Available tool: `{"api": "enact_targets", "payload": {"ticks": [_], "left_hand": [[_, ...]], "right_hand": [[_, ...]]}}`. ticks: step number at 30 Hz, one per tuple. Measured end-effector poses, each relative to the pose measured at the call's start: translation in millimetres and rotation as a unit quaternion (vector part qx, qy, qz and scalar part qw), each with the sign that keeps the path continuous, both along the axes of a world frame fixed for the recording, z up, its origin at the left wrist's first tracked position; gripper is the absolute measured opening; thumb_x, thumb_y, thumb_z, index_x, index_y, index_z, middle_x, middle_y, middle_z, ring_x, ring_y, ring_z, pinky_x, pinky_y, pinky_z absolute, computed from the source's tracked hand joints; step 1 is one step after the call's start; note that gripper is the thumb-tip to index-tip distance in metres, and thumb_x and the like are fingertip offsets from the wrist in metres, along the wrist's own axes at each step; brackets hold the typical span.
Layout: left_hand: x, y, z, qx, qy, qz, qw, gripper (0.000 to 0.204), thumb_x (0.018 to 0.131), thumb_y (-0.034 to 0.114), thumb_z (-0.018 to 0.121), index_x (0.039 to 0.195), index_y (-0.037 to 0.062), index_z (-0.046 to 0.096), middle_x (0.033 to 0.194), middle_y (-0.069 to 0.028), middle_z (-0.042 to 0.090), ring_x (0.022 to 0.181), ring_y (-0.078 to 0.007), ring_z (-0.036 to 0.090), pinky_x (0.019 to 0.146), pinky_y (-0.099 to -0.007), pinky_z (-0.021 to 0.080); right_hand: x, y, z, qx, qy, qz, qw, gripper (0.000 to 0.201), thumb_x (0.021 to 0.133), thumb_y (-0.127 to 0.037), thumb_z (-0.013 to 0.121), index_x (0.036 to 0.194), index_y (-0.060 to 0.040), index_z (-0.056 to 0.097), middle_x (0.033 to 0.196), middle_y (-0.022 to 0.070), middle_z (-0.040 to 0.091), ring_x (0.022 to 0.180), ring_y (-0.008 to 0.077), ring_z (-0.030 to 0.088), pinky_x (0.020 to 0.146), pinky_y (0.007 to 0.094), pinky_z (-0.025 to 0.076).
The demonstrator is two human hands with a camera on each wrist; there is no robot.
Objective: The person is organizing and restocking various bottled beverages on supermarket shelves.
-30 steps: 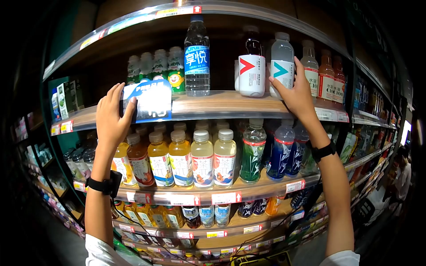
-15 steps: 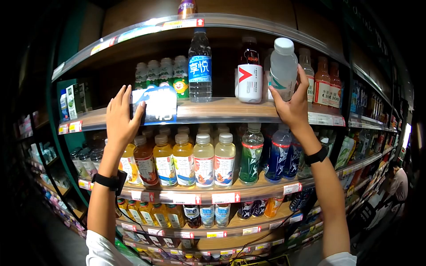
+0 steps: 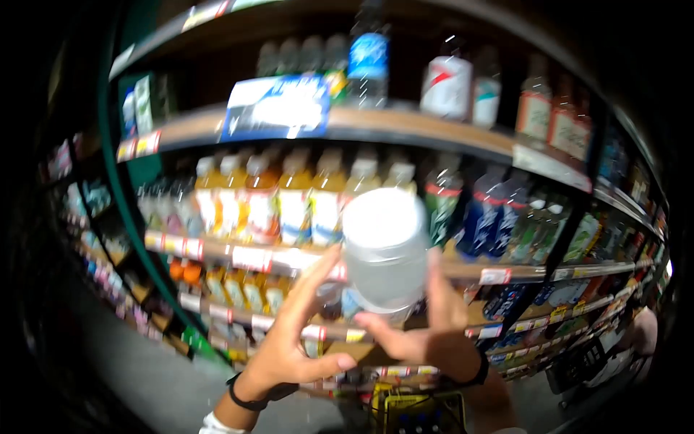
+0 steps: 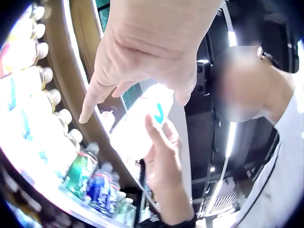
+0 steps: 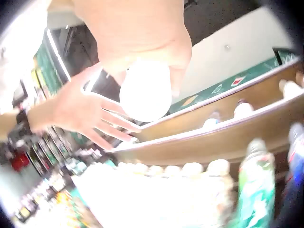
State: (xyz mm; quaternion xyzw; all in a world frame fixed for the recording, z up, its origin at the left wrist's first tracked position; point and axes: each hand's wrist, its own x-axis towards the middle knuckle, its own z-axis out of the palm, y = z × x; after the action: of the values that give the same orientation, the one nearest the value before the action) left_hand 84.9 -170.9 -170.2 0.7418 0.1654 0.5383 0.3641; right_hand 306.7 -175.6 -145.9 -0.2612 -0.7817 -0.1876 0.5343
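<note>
In the head view my right hand [image 3: 430,333] grips a bottle [image 3: 387,264] with a white cap and cloudy clear walls, its cap tilted towards me. The left wrist view shows its white label with a teal V [image 4: 159,114] and the right hand's fingers [image 4: 161,145] around it. My left hand [image 3: 293,340] is beside the bottle, thumb and fingers spread apart. The right wrist view shows that left hand [image 5: 83,111] with straight fingers near the bottle's overexposed end [image 5: 146,92]. The head view is motion-blurred.
On the upper shelf [image 3: 405,119] stand a red-V bottle [image 3: 446,85], a similar teal-marked bottle [image 3: 487,98] and a blue-labelled water bottle [image 3: 369,58]. A blue price sign [image 3: 277,107] hangs on its edge. Tea bottles [image 3: 295,195] fill the shelf below. A person [image 3: 642,333] is at the right.
My right hand has lifted the teal-V bottle off the upper shelf and brought it down towards me. My left hand has left the price sign and come beside the bottle.
</note>
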Motion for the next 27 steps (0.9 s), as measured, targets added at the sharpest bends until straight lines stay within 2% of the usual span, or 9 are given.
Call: {"api": "enact_targets", "payload": {"ticks": [1,2,4,6,9,11,20,25,27], "left_hand": [[3.2,-15.3,-9.8,-0.035,-0.045,-0.063,0.996,0.107,0.081,0.038,0.084,0.158,-0.0051,0.023,0.162,-0.0202,0.026,0.149,-0.0323,0.032,0.121,-0.0435,0.028],[12.6,-27.8,-20.5,-0.053,-0.134,-0.049,0.988,0.095,0.087,0.035,0.080,0.155,-0.0047,0.027,0.157,-0.0184,0.034,0.145,-0.0303,0.038,0.118,-0.0424,0.031],[3.1,-38.4,-51.4,-0.088,-0.112,0.075,0.987,0.077,0.091,0.029,0.075,0.149,-0.0045,0.037,0.148,-0.0173,0.046,0.134,-0.0270,0.048,0.112,-0.0412,0.037],[-9.0,-41.5,-69.5,-0.097,-0.102,0.164,0.976,0.060,0.094,0.028,0.071,0.139,-0.0038,0.048,0.130,-0.0146,0.060,0.118,-0.0220,0.057,0.104,-0.0375,0.044],[-27.1,-51.2,-86.6,-0.158,-0.149,0.191,0.957,0.055,0.096,0.032,0.068,0.135,-0.0033,0.052,0.125,-0.0125,0.062,0.115,-0.0196,0.057,0.102,-0.0359,0.045],[-42.3,-54.5,-97.3,-0.206,-0.166,0.154,0.952,0.052,0.097,0.035,0.066,0.131,-0.0030,0.056,0.123,-0.0113,0.064,0.113,-0.0168,0.058,0.099,-0.0343,0.046],[-59.3,-86.8,-110.5,-0.209,-0.214,0.232,0.926,0.048,0.098,0.033,0.064,0.129,-0.0024,0.057,0.114,-0.0094,0.068,0.104,-0.0151,0.061,0.093,-0.0326,0.049],[-66.3,-96.9,-112.3,-0.208,-0.190,0.235,0.930,0.047,0.098,0.031,0.063,0.130,-0.0028,0.057,0.114,-0.0105,0.068,0.104,-0.0153,0.062,0.093,-0.0329,0.049],[-68.1,-98.7,-111.6,-0.200,-0.179,0.233,0.935,0.048,0.097,0.031,0.063,0.131,-0.0029,0.056,0.114,-0.0110,0.068,0.104,-0.0156,0.062,0.093,-0.0330,0.049]], "right_hand": [[-10.5,-9.5,1.2,-0.089,-0.067,0.029,0.993,0.090,0.080,-0.030,0.087,0.142,0.0151,0.040,0.131,0.0375,0.058,0.112,0.0447,0.067,0.088,0.0405,0.061],[-20.0,-15.4,-7.2,-0.098,-0.131,0.002,0.987,0.085,0.078,-0.029,0.087,0.139,0.0118,0.045,0.132,0.0344,0.059,0.112,0.0406,0.069,0.085,0.0376,0.061],[-40.3,-7.6,-50.9,-0.027,-0.084,0.067,0.994,0.080,0.076,-0.026,0.088,0.137,0.0085,0.049,0.133,0.0322,0.059,0.112,0.0376,0.069,0.085,0.0361,0.059],[-58.1,-20.7,-70.6,-0.089,-0.075,0.067,0.991,0.082,0.074,-0.023,0.088,0.139,0.0088,0.049,0.132,0.0315,0.060,0.106,0.0366,0.071,0.082,0.0366,0.060],[-69.1,-40.7,-81.9,-0.241,-0.066,0.124,0.960,0.082,0.072,-0.021,0.090,0.138,0.0081,0.052,0.132,0.0295,0.061,0.105,0.0361,0.071,0.081,0.0370,0.060],[-74.9,-39.6,-88.0,-0.351,-0.044,0.176,0.919,0.079,0.070,-0.018,0.091,0.137,0.0050,0.055,0.132,0.0265,0.062,0.107,0.0354,0.071,0.083,0.0374,0.060],[-107.0,-54.9,-124.0,-0.380,0.031,0.265,0.886,0.073,0.068,-0.007,0.090,0.133,-0.0027,0.057,0.130,0.0239,0.063,0.110,0.0346,0.068,0.086,0.0396,0.058],[-117.8,-69.9,-134.9,-0.395,0.085,0.238,0.883,0.068,0.067,-0.006,0.090,0.127,-0.0044,0.058,0.128,0.0207,0.065,0.105,0.0271,0.069,0.079,0.0339,0.056],[-118.0,-74.5,-137.6,-0.403,0.093,0.237,0.879,0.067,0.067,-0.003,0.089,0.127,-0.0016,0.058,0.129,0.0197,0.064,0.107,0.0252,0.068,0.083,0.0347,0.058]]}}
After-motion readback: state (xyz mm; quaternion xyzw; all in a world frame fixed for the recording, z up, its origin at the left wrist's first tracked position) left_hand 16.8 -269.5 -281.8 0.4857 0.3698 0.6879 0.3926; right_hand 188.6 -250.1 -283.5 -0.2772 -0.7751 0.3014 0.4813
